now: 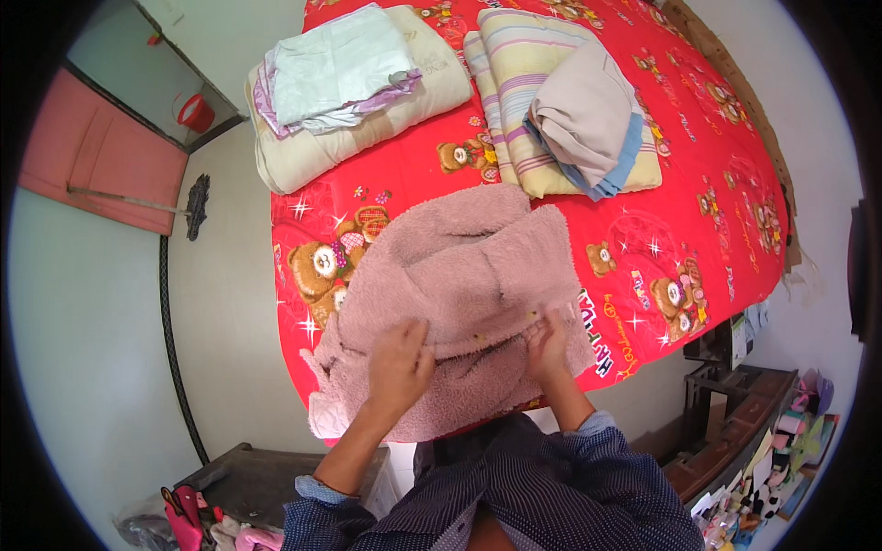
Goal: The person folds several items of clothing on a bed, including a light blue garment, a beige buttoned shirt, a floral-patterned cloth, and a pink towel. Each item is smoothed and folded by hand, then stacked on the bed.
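A fluffy pink fleece garment (455, 289) lies partly folded and rumpled near the front edge of the bed. Small fasteners show along its upper layer's near edge. My left hand (402, 365) is on the left part of that edge, fingers curled onto the cloth; its fingertips are partly hidden. At the right end of the same edge, my right hand (548, 344) holds the fleece between thumb and fingers. Beneath the garment spreads a red bedspread (551, 237) printed with teddy bears.
Behind the garment sit a folded cream quilt (358, 148) topped with a pale folded cloth (337, 65), and a striped folded quilt (517, 76) bearing a beige cloth (586, 110). A dark cabinet (289, 475) stands lower left; a brown wooden dresser (741, 420) stands right.
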`<state>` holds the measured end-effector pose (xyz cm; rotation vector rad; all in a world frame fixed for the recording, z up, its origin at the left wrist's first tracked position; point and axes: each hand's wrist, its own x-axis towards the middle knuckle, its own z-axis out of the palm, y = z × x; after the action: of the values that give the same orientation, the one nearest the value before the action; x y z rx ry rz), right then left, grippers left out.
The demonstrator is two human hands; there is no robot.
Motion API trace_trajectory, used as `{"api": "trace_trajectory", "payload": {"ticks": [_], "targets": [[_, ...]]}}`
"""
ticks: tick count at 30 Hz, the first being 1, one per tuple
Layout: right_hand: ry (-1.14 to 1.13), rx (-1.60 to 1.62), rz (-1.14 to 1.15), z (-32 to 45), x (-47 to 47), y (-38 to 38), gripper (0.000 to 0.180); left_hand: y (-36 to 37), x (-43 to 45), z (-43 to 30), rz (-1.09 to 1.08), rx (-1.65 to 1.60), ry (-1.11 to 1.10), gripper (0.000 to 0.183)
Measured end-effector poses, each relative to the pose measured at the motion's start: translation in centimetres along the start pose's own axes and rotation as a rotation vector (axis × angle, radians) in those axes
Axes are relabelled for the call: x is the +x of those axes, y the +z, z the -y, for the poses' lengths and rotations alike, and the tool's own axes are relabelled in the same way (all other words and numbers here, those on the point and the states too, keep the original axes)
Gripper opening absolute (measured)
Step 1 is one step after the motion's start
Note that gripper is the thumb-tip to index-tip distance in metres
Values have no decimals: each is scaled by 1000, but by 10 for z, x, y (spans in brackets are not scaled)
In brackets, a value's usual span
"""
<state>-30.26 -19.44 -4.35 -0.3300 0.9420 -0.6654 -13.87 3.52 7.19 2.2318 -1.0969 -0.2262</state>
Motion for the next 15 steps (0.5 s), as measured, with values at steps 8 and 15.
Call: {"api": "trace_trajectory", "payload": {"ticks": [8, 15], "targets": [[-31, -353, -90, 52, 8, 43, 25, -17, -17, 55, -121, 351, -367, 68], [-116, -793, -227, 57, 22, -1, 13, 3, -70, 84, -14, 523, -348, 78]]}}
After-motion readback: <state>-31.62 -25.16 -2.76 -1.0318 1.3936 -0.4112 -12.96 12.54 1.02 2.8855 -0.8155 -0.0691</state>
